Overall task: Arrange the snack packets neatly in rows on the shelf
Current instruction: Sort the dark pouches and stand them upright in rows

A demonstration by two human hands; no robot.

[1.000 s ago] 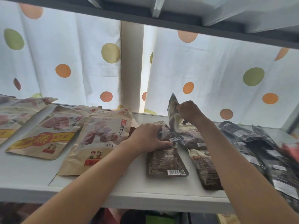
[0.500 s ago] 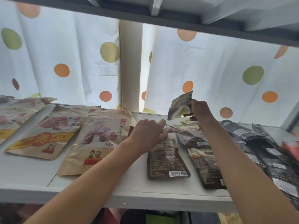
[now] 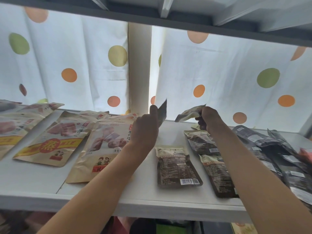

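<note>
Both hands are raised above the white shelf near the middle of the frame, each pinching a small snack packet clear of the surface. The left hand grips a dark packet between thumb and fingers; it is seen almost edge-on and blurred, so its print cannot be read. The right hand pinches a pale packet by one end, so that it hangs tilted toward the left.

Below the hands, in the lower middle, a brown packet lies flat with its barcode toward the shelf's front edge. Just right of it, two more brown packets lie one behind the other, partly covered by the right forearm. At the right edge a loose heap of dark packets overlaps, cut off by the frame and blurred. On the left, large tan pouches lie overlapping, the nearest partly hidden by the left forearm, the farthest cut off at the left edge.

A dotted curtain hangs behind, and an upper shelf crosses the top.
</note>
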